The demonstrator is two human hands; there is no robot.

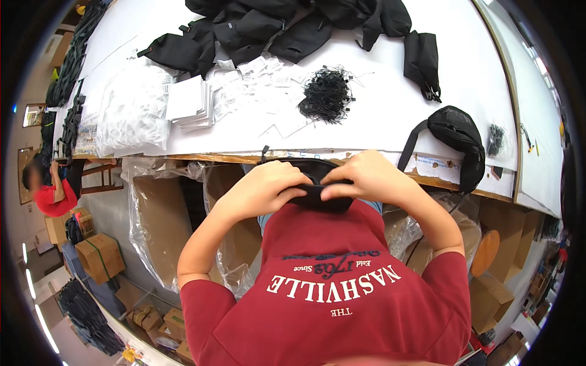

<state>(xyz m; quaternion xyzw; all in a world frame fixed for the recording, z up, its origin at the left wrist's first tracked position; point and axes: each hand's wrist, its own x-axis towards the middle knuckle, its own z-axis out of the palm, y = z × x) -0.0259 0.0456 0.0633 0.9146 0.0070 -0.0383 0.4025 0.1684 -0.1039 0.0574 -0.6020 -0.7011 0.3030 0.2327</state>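
From my end, left hand (265,188) and right hand (368,177) each have a pinching grip on the black bag (318,202) at the table's (378,116) near edge; I'd pull evenly so its opening doesn't twist.

A white table (381,116) spreads just beyond my grip. Well left of it, I see cardboard boxes (101,257) and glowing tube lights (30,283).

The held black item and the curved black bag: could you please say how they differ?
The left hand and right hand hold the black item; the curved bag lies untouched on the table. The black item is partly covered; the curved bag mostly visible. Both are black.
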